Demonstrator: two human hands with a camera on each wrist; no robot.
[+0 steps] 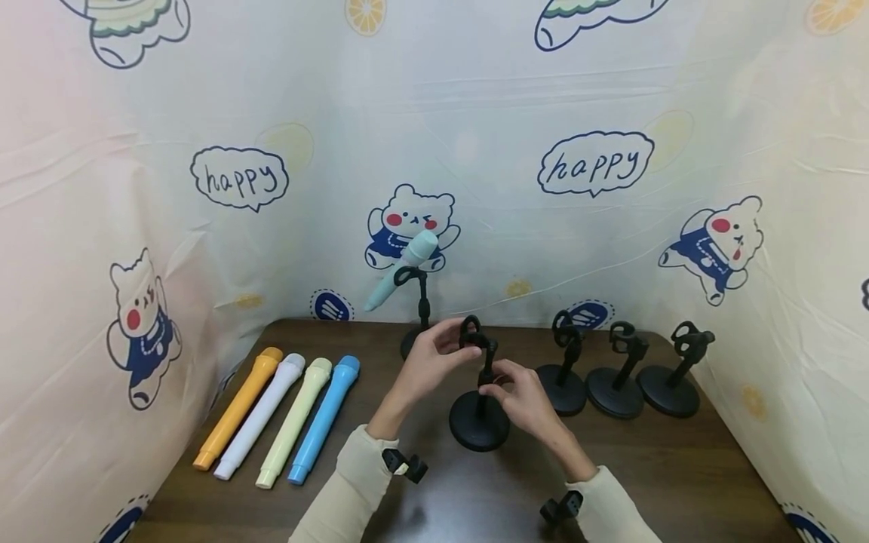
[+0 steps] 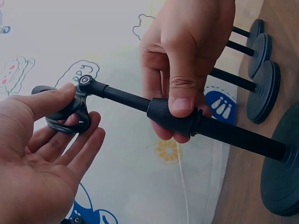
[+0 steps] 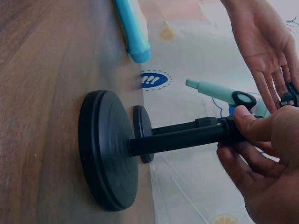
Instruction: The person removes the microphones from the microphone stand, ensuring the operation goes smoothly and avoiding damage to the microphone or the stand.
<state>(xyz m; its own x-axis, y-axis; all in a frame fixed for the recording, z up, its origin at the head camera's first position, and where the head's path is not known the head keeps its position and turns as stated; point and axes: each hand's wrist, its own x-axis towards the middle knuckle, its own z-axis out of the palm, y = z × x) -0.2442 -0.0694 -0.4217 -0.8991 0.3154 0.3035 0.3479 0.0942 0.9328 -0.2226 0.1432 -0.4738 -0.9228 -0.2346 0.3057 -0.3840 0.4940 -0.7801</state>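
A black microphone stand (image 1: 479, 422) with a round base stands upright at the middle of the table. My left hand (image 1: 434, 360) pinches the clip (image 2: 70, 114) at its top between thumb and fingers. Lower down, my right hand (image 1: 521, 396) grips the collar (image 2: 170, 115) on the stand's pole, thumb on the near side and fingers behind. The clip holds no microphone. Behind my left hand, a second stand (image 1: 424, 302) carries a mint-green microphone (image 1: 402, 270), tilted in its clip. In the right wrist view the held stand's base (image 3: 110, 149) is right at the tabletop.
Orange (image 1: 237, 409), white (image 1: 261, 416), pale yellow (image 1: 295, 422) and blue (image 1: 324, 419) toy microphones lie side by side on the table's left. Three more black stands (image 1: 562, 388) line the right side. A printed cloth (image 1: 475, 98) hangs behind the wooden table (image 1: 706, 483).
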